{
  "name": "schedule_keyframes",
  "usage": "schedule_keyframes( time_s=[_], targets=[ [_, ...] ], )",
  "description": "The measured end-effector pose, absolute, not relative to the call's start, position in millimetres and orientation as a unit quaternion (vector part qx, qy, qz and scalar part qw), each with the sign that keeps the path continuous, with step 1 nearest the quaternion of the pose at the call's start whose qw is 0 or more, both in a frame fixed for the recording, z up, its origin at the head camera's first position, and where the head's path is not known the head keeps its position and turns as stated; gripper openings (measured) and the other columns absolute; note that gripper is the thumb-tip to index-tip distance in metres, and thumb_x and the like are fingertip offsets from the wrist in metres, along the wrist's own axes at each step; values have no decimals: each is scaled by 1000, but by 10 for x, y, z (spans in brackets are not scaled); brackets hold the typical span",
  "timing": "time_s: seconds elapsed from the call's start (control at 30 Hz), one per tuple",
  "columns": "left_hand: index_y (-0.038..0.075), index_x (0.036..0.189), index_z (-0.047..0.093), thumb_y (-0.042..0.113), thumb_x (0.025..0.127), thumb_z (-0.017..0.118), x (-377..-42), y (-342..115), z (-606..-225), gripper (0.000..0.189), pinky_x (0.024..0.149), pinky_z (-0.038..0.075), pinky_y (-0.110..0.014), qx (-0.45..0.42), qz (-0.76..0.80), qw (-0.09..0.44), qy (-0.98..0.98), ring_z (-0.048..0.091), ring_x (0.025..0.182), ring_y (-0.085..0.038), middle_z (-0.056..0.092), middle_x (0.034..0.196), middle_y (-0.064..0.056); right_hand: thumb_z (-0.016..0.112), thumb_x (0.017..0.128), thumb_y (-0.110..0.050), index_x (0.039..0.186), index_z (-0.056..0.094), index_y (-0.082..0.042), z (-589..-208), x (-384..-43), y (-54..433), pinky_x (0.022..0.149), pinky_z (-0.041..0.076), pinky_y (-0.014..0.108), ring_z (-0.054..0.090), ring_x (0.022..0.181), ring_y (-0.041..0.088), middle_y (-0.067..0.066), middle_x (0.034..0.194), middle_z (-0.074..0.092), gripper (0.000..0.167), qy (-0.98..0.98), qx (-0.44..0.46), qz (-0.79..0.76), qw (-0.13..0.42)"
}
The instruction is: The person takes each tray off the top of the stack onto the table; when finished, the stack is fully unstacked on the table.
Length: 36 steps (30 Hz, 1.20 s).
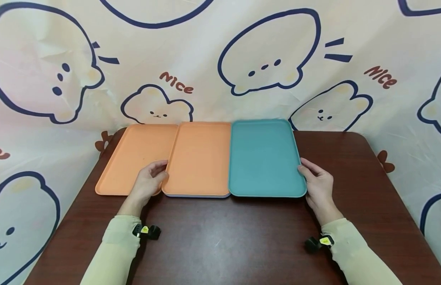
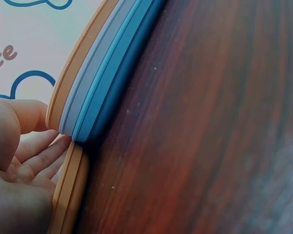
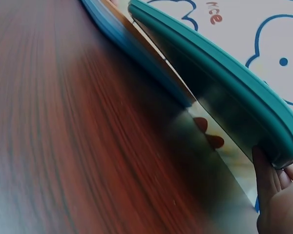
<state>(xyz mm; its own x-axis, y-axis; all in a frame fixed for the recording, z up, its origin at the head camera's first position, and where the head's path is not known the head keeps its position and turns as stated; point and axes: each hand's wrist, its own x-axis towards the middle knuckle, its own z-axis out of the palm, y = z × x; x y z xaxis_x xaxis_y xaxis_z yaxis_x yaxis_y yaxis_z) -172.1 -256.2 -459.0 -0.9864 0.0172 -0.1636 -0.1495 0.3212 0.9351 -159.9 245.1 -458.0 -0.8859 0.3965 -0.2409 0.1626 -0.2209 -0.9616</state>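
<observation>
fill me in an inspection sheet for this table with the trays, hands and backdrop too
surface: dark brown wood-grain table
job's things: middle orange tray with lavender edge and blue edge beneath; left orange tray beside that stack; teal tray on the right, its right end raised off the table, left-side contact unclear
clutter: nothing seen
grippers: left hand touches the stack's left edge; right hand grips the teal tray's right edge
cables: nothing seen
surroundings: pale backdrop with cartoon outlines and "Nice"
</observation>
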Motion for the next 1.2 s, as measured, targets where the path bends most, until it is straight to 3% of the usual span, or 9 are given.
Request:
schedule_keyframes(
  time_s=[0.4, 0.6, 0.7, 0.93, 1.2],
  targets=[
    [-5, 160, 44, 5, 108, 55, -1720, -2577, -4607, 54, 90, 44, -4, -37, 581, 71, 810, 40, 157, -39, 43, 166, -30, 81, 97, -12, 142, 72, -9, -4676, -1618, 2676, 80, 61, 17, 72, 103, -4, -10, 129, 67, 45, -633, -224, 739, 62],
    [-3, 161, 44, 7, 109, 56, -1723, -2579, -4594, 54, 88, 45, -4, -41, 577, 75, 813, 41, 156, -40, 43, 167, -29, 75, 103, -21, 147, 67, -11, -4691, -1652, 2648, 81, 58, 14, 65, 110, -2, 3, 152, 58, 46, -693, -220, 686, 38],
    [-3, 161, 44, 7, 109, 56, -1724, -2578, -4594, 55, 89, 44, -4, -42, 574, 75, 815, 41, 156, -40, 44, 166, -29, 70, 106, -23, 150, 65, -9, -4676, -1671, 2631, 81, 56, 11, 63, 120, 5, 11, 160, 52, 46, -744, -202, 637, 24],
    [-3, 161, 44, 7, 108, 56, -1729, -2579, -4595, 55, 91, 42, -3, -43, 570, 76, 817, 42, 157, -39, 44, 166, -29, 63, 109, -18, 146, 65, 1, -4614, -1724, 2706, 75, 50, 7, 53, 142, 37, 24, 159, 54, 42, -847, -128, 517, -8],
    [-3, 160, 46, 6, 108, 56, -1732, -2575, -4586, 54, 90, 44, -4, -45, 571, 72, 816, 44, 155, -38, 46, 165, -28, 63, 108, -19, 141, 69, 3, -4552, -1830, 2793, 73, 50, 13, 63, 128, 40, 31, 150, 61, 40, -895, -75, 438, -35]
  ],
)
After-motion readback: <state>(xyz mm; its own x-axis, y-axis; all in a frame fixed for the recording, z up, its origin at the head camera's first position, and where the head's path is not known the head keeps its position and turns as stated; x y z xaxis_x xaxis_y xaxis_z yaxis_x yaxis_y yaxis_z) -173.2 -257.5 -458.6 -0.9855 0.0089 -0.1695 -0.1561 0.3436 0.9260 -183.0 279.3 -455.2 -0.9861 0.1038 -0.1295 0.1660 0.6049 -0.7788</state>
